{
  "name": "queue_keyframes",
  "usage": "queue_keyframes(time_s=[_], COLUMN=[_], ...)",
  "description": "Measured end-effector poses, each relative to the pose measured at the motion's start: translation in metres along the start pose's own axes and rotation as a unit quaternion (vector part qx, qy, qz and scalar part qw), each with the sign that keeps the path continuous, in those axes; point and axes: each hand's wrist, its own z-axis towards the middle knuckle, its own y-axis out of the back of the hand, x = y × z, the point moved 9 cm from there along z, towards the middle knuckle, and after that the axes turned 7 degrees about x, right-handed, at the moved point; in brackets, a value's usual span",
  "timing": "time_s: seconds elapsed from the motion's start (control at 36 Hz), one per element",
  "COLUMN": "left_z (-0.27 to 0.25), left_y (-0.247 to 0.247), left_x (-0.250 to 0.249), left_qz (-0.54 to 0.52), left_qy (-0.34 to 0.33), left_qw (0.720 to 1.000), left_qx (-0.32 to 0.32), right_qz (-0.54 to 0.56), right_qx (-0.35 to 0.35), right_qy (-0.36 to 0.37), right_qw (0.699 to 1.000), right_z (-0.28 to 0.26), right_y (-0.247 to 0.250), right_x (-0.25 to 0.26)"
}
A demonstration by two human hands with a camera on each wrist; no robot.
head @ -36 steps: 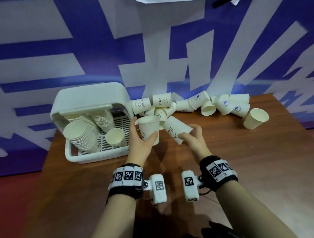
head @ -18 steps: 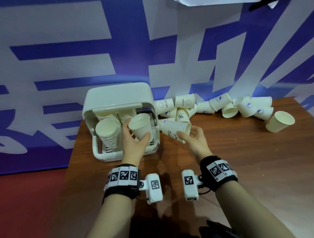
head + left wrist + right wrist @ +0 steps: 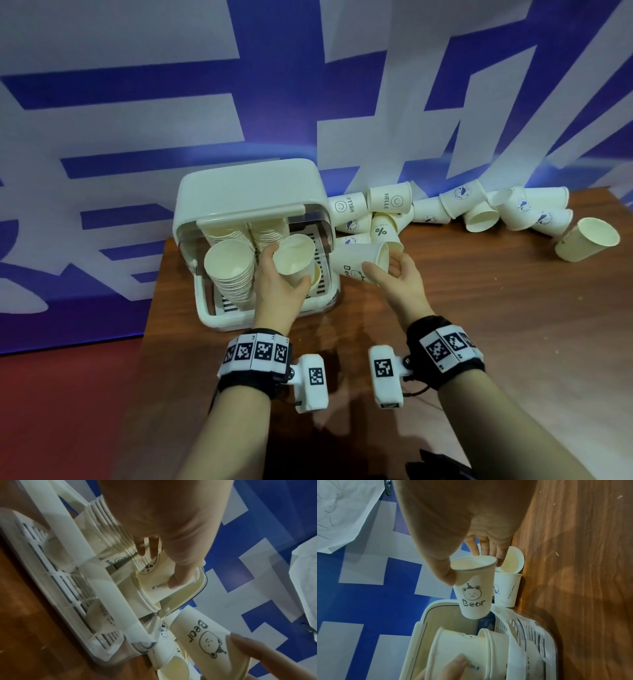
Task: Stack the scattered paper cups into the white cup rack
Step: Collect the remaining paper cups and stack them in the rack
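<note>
The white cup rack stands at the table's back left with its lid raised and tall nested stacks of paper cups inside. My left hand grips a plain paper cup in the rack's opening, its base pushed into a short stack on the rack's right side. Just right of the rack, my right hand holds a "Bear" cup sideways by its rim, off the table, its base pointing at the rack. In the right wrist view the Bear cup is pinched between thumb and fingers.
Several loose cups lie in a heap along the blue and white wall behind the right hand, one apart at the far right. The brown table ends just left of the rack.
My left hand has carried its cup leftward from beside the rack into the rack's opening. My right hand has lifted the Bear cup off the table toward the rack.
</note>
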Motion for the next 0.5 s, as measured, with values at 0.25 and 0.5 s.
queue_keyframes(time_s=[0.25,0.5], left_z=[0.002,-0.002], left_y=[-0.014,-0.024], left_x=[0.020,0.033], left_qz=[0.031,0.080], left_qy=[0.022,0.049], left_qw=[0.998,0.991], left_qx=[0.049,0.099], right_qz=[0.040,0.005], right_qx=[0.039,0.060], right_qy=[0.027,0.079], right_qw=[0.998,0.995], right_z=[-0.001,-0.001], right_y=[-0.011,-0.023], right_x=[0.005,0.025])
